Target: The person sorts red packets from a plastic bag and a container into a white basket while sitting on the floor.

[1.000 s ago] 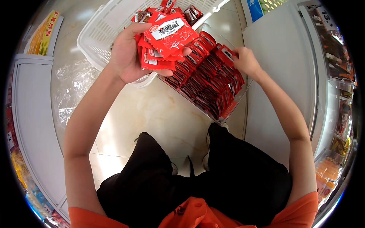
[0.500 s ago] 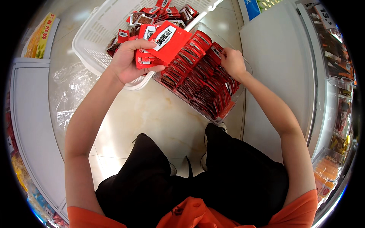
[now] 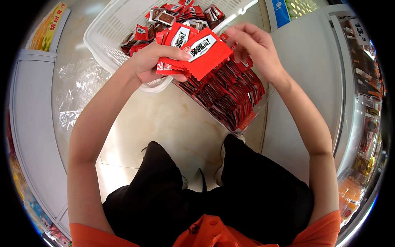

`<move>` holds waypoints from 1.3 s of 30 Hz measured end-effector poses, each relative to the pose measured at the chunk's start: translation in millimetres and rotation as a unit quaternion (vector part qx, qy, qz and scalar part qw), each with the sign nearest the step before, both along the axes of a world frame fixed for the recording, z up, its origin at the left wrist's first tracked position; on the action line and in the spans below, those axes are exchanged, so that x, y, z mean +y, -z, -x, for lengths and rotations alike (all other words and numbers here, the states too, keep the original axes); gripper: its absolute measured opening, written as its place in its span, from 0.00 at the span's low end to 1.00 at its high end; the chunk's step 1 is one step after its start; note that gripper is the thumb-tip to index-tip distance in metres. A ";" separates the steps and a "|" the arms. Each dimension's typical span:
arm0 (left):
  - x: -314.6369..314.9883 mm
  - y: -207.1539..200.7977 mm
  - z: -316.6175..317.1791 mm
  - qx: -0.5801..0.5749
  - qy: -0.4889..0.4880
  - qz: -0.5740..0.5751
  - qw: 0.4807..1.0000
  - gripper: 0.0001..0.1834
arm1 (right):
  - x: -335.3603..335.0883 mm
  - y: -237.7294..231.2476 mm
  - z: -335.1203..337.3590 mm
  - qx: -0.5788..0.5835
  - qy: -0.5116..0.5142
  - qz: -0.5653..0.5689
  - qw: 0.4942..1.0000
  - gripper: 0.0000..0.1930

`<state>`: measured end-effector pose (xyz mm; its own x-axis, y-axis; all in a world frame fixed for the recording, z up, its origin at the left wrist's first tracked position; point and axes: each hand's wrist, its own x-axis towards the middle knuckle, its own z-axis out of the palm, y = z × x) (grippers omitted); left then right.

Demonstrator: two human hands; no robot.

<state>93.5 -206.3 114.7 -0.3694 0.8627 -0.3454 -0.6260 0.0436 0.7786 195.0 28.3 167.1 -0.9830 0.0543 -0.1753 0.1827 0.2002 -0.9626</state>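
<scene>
My left hand (image 3: 149,62) is closed round a fanned bunch of red snack packets (image 3: 210,58) with white labels, its thumb on top. They are held above a clear plastic box (image 3: 209,112) where rows of similar red packets (image 3: 230,98) stand on edge. Just right of the bunch, my right hand (image 3: 260,50) hovers over the box's far part, fingers bent and apart, with nothing visible in them. A white slotted basket (image 3: 95,46) stands beyond my left hand, with loose red and brown packets (image 3: 166,18) inside.
Crumpled clear plastic film (image 3: 76,92) lies on the tiled floor at left. A white shelf unit (image 3: 35,123) runs along the left; a white cabinet (image 3: 302,107) and stocked shelves (image 3: 364,111) flank the right. My black-trousered knees (image 3: 154,168) are below the box.
My right hand has lifted from the packets in the box and moved up toward the held bunch, its fingers opening. My left hand has shifted right with its packets.
</scene>
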 end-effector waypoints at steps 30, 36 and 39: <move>7.9 -0.4 0.9 -0.125 -0.016 -0.109 0.986 0.28 | -34.8 -3.8 18.3 0.173 -0.082 -0.190 0.963 0.20; 8.9 -3.2 -5.2 -0.124 -0.030 -0.098 0.987 0.27 | -37.8 -18.5 9.6 0.233 -0.139 -0.325 0.906 0.20; 10.5 -3.4 -5.2 -0.144 -0.039 -0.113 0.982 0.28 | -36.7 -16.3 8.4 0.289 -0.136 -0.347 0.882 0.18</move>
